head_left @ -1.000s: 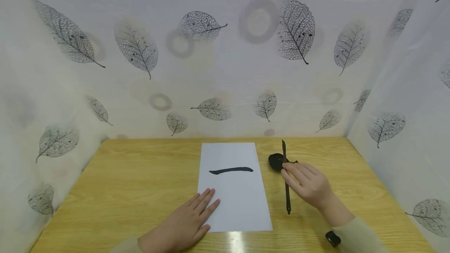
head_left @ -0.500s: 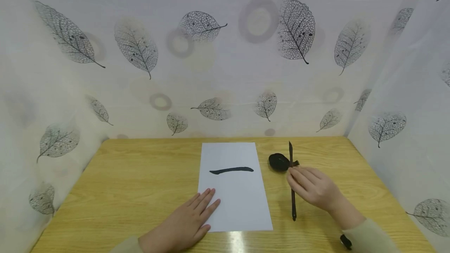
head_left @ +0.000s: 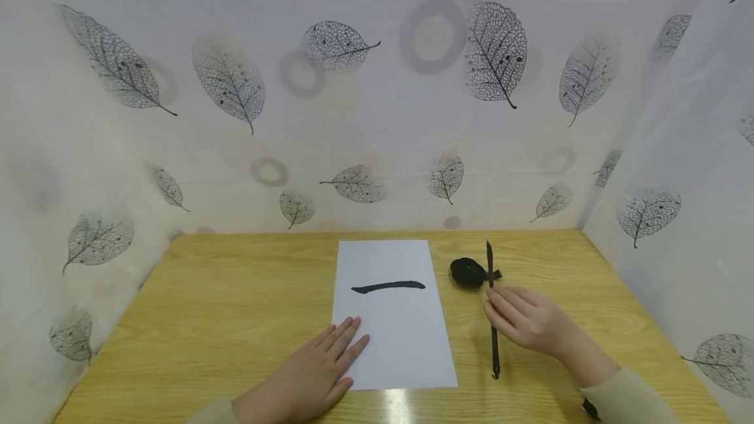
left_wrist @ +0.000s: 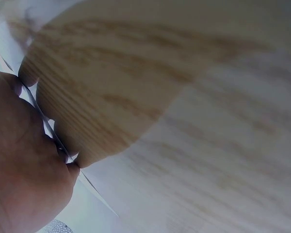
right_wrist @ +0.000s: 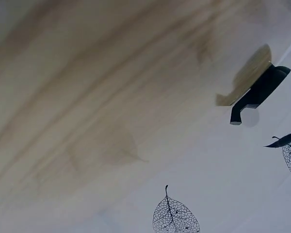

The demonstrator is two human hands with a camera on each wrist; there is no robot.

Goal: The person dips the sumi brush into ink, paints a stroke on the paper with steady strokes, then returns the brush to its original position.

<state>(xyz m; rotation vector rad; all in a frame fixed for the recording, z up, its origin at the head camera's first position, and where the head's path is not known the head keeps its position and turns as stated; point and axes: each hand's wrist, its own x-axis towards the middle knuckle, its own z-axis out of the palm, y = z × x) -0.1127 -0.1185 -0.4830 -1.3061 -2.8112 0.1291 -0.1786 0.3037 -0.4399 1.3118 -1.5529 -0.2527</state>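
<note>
A white sheet of paper (head_left: 400, 352) bearing one thick black horizontal stroke (head_left: 389, 286) lies on the table. My left hand (head_left: 309, 368) rests with straight fingers on its lower left part; the left wrist view shows the side of that hand (left_wrist: 29, 165) against the paper's edge. To the right of the sheet, my right hand (head_left: 533, 326) pinches a dark writing brush (head_left: 494, 339), its pointed tip facing away. Just behind that hand sits a small black ink dish (head_left: 467, 272) with a stem-like end, partly crossed by the brush. In the right wrist view the brush tip (right_wrist: 287, 139) is apart from the dish (right_wrist: 264, 90).
The wood-grain table (head_left: 235, 300) extends on both sides of the paper. A pale curtain (head_left: 377, 110) printed with leaves encloses the back and sides. A black wrist strap part (head_left: 590, 409) shows under the right sleeve.
My right hand has drawn the brush rightward and a little nearer, off the bowl of the ink dish to beside its stem end. The left hand and the paper have stayed put.
</note>
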